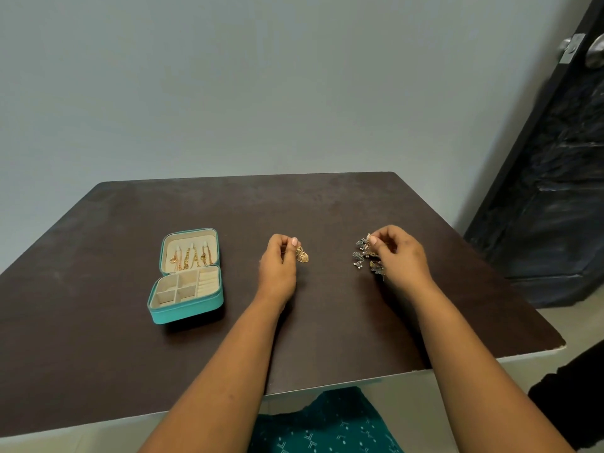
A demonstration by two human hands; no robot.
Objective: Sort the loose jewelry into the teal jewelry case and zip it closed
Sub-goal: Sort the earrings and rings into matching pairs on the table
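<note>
Nearby, open teal case (186,286), unobstructed.

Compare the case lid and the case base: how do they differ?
The lid stands propped up at the back; the base lies flat on the table. The lid holds gold chains hung in a row; the base's divided compartments look empty. Both share a teal shell and cream lining.

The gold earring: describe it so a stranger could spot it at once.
On the dark brown table, right of the open teal jewelry case, the left hand pinches a small gold earring. It is bell-shaped and alone, unlike the greyish silver cluster of loose jewelry at the right hand.
</note>
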